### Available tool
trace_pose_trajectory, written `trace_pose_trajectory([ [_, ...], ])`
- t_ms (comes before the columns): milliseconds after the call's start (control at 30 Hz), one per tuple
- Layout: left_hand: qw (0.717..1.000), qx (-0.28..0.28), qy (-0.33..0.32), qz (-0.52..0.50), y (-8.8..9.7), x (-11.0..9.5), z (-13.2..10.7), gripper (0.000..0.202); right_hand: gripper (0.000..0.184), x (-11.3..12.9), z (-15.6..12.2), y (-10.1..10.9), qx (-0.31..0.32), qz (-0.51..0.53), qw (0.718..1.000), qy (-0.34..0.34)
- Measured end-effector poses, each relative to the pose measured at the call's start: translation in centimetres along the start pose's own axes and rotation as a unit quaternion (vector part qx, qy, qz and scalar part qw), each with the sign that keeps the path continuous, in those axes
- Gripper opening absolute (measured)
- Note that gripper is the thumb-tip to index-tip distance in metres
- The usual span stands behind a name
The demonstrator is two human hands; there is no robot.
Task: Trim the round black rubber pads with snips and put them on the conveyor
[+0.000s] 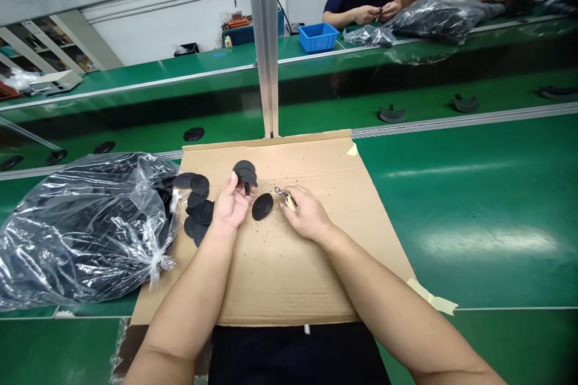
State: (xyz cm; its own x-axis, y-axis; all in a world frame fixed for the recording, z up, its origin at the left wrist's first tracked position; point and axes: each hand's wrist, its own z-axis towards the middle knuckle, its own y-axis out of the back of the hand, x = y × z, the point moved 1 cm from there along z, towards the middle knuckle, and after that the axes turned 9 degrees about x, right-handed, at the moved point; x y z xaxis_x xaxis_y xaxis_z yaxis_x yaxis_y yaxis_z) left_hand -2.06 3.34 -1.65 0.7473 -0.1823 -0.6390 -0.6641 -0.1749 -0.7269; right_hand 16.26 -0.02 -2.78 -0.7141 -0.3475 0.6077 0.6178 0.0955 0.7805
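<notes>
Head: left hand [230, 204], disc [245, 172] stem-down; right hand [307, 216], cutter [283, 194].

Near half of the cardboard sheet [280, 277] is bare, and so is its right edge, with open green bench [474, 210] beyond. The left edge is jammed by a bulging plastic bag [76, 228] and a pile of discs [198, 207] just beside it. The middle is blocked: left hand [231, 204] gripping a black part [245, 172], right hand [304, 216] closed on clippers [283, 194], a loose disc [262, 206] between them. An aluminium post [266, 42] rises at the far edge.

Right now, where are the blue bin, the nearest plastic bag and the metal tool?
Blue bin [318, 43], head view, front wall.
Nearest plastic bag [76, 228], head view, bulging middle.
Metal tool [280, 193], head view, shiny tip.
</notes>
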Motion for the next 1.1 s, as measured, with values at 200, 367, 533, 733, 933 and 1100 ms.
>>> trace_pose_trajectory([
  [200,0.99,-0.038,-0.128,0.035,0.7,-0.7,0.6,0.036,0.034,2.4,1.6,-2.4,0.035,-0.102,0.992,-0.059],
  [367,0.991,-0.026,-0.11,0.074,0.2,-0.4,0.1,0.037,0.035,2.1,1.5,-2.1,0.048,0.022,0.997,-0.064],
  [533,0.993,-0.004,-0.021,0.117,0.2,0.9,-0.4,0.033,0.044,-0.2,0.6,-0.2,-0.06,0.301,0.951,-0.035],
  [733,0.974,0.097,0.041,0.202,-1.4,3.2,-2.3,0.047,0.024,-1.1,0.7,0.5,-0.15,0.483,0.861,-0.053],
  [933,0.968,0.149,0.024,0.202,-1.4,3.5,-2.8,0.055,0.026,-0.8,0.5,0.8,-0.008,0.495,0.868,-0.025],
  [1100,0.974,0.123,0.044,0.183,-1.0,3.4,-2.3,0.054,0.043,-0.7,0.5,0.6,0.005,0.542,0.838,-0.061],
])
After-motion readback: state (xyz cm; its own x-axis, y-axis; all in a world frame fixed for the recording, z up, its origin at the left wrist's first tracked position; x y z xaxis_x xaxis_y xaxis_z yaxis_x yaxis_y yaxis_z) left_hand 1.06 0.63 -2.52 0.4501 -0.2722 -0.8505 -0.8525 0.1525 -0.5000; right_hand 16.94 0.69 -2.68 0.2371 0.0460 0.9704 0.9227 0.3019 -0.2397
